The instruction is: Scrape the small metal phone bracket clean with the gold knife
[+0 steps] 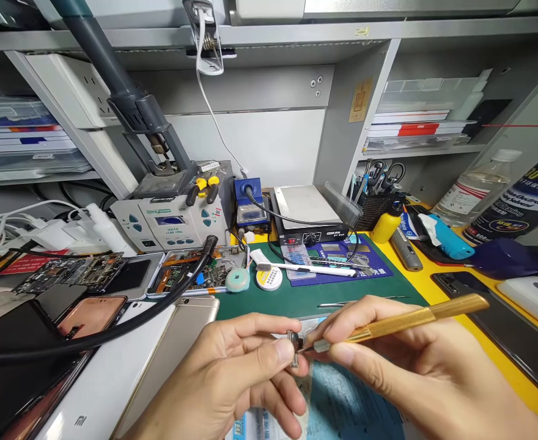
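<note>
Between its thumb and fingers, my left hand (246,360) pinches a small metal part (294,348), silvery with a dark piece on its right side. What kind of part it is I cannot make out. My right hand (388,354) grips a gold-handled precision knife (397,321) like a pen, tilted with its silver collar toward the left. The knife's thin tip reaches the small part and seems to touch it. Both hands are held over a blue, marked sheet (346,397) on the green mat (246,305).
A hot-air station (177,223) stands at the back left, its black hose (113,333) crossing over several phones (168,348). Behind the hands lie a white-handled brush (315,267) and tweezers (342,304). A soldering iron holder (248,198) and a heating plate (305,208) stand further back.
</note>
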Demonstrator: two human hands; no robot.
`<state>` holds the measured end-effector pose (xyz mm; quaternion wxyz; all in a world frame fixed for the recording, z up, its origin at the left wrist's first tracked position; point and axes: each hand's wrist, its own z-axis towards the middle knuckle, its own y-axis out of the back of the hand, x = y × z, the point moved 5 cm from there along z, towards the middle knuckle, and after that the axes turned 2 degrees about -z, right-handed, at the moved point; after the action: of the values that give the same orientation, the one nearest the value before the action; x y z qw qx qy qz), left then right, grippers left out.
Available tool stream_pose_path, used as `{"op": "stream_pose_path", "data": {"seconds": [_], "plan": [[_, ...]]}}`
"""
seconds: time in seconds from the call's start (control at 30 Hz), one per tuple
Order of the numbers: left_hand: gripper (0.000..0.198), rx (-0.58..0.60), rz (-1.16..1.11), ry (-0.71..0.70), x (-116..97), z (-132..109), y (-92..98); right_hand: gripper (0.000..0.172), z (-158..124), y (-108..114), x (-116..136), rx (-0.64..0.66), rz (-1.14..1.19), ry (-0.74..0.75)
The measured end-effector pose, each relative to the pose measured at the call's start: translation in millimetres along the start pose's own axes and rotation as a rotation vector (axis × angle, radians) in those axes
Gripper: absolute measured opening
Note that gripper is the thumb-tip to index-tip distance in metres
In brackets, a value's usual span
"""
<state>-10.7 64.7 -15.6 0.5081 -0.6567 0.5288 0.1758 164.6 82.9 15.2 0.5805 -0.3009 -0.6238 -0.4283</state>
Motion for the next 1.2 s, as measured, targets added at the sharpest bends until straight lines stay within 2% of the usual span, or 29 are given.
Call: {"op": "stream_pose_path", "data": {"seconds": [0.13, 0.53, 0.83, 1.03, 1.2], "plan": [[0.018, -0.006, 0.031, 0.003, -0.9, 0.3, -0.3, 0.003, 1.1, 1.0, 1.4, -0.011, 0.018, -0.035], [0.018, 0.005, -0.018, 0.006, 0.6, 0.6, -0.3, 0.017, -7.0, 2.4, 2.7, 0.008, -0.187, 0.131], [0.017, 0.03, -0.009, -0.006, 0.7, -0.5, -2.8, 0.007, -5.6, 2.0, 2.7, 0.017, -0.105, 0.057], [0.017, 0.03, -0.022, 0.013, 0.9, 0.9, -1.7, 0.01, -3.7, 2.4, 4.2, -0.013, -0.105, 0.082], [0.015, 0.037, -0.018, 0.021, 1.6, 0.2, -0.7, 0.013, -3.5, 2.6, 4.0, 0.029, -0.146, 0.099]]}}
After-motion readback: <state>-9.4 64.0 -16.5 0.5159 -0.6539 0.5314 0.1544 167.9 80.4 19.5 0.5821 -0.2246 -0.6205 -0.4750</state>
